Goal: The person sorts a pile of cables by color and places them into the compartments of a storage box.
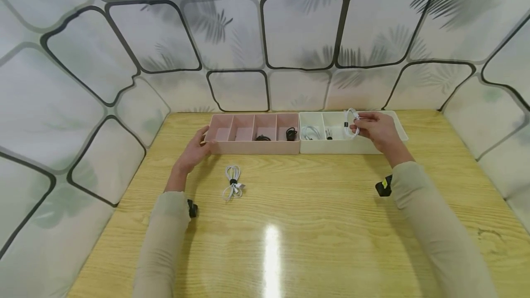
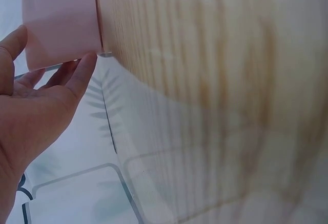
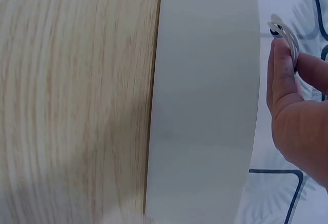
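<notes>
My right hand [image 1: 376,128] pinches a coiled white cable [image 1: 351,123] with a black tie, held above the white divided box [image 1: 341,147]. From the right wrist, the white cable [image 3: 287,37] shows between thumb and fingers, over the rim of the box's pale side wall [image 3: 205,101]. At the left end of the pink divided box [image 1: 256,147], my left hand [image 1: 193,151] rests its fingertips against the wall. The left wrist view shows thumb and fairly straight fingers [image 2: 82,75] touching the pink box [image 2: 61,24] at that end.
Nearer on the wooden table [image 1: 323,224] lies a bundled white cable [image 1: 233,182] with a black tie. Black cables [image 1: 291,134] sit in two pink compartments. The white box holds a coiled white cable [image 1: 309,133] and a small bundled item [image 1: 329,134]. Patterned cloth [image 1: 304,31] surrounds the table.
</notes>
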`<state>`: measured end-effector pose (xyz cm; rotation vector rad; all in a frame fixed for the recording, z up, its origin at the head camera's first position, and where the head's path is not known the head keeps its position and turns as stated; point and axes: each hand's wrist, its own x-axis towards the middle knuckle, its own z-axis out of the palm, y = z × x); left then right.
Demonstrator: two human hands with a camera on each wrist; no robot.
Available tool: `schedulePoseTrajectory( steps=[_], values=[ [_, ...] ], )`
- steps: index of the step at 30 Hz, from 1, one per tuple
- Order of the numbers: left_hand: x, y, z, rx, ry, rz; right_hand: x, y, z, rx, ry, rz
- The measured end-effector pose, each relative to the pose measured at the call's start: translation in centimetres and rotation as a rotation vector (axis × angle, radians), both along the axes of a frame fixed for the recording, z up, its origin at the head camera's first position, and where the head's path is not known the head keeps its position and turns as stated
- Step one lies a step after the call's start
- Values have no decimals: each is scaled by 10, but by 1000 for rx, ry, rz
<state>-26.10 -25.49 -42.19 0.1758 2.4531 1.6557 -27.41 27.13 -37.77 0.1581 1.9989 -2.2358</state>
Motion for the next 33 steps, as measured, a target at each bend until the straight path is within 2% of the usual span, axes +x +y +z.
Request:
schedulePoseTrajectory(
  steps=[6,9,12,20,24,33],
  values=[
    [12,8,23,18,-30,4,-4,10,-2,5,5,-49],
    [14,9,26,10,-29,0,-6,13,-5,42,11,-77],
    [11,9,22,15,-19,-3,-7,15,-7,62,14,-97],
    [-2,-1,-3,-23,29,13,-11,14,-8,207,24,-72],
    [-3,-1,-5,-21,33,15,-14,14,-10,224,21,-66],
    [-3,-1,-4,-21,28,14,-18,11,-15,356,40,-34]
  ],
)
